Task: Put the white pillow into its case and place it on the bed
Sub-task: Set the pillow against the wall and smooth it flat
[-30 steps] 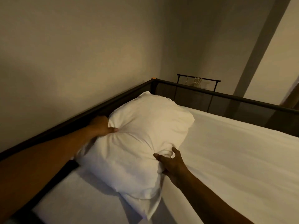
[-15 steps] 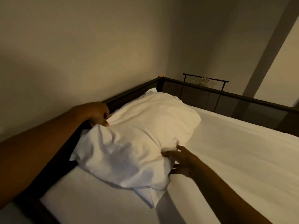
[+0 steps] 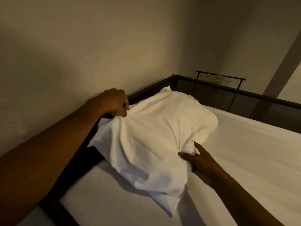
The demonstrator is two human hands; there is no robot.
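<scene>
The white pillow (image 3: 156, 134) lies inside its white case in the far left corner of the bed (image 3: 241, 160). My left hand (image 3: 116, 102) pinches the case's left edge by the wall and lifts it a little. On the near right side, my right hand (image 3: 197, 159) grips a bunched fold of the case, thumb on top. Loose case cloth hangs out toward me at the near end.
A dark bed frame rail (image 3: 244, 93) runs along the wall and across the head end. The wall (image 3: 81, 54) stands close on the left. A dark rack with hangers (image 3: 219, 78) sits behind the head end. White sheet stretches to the right.
My left hand has closed on the case's left edge and raised it. The right hand has shifted from lying beside the pillow to gripping a fold. The pillow stays in the corner.
</scene>
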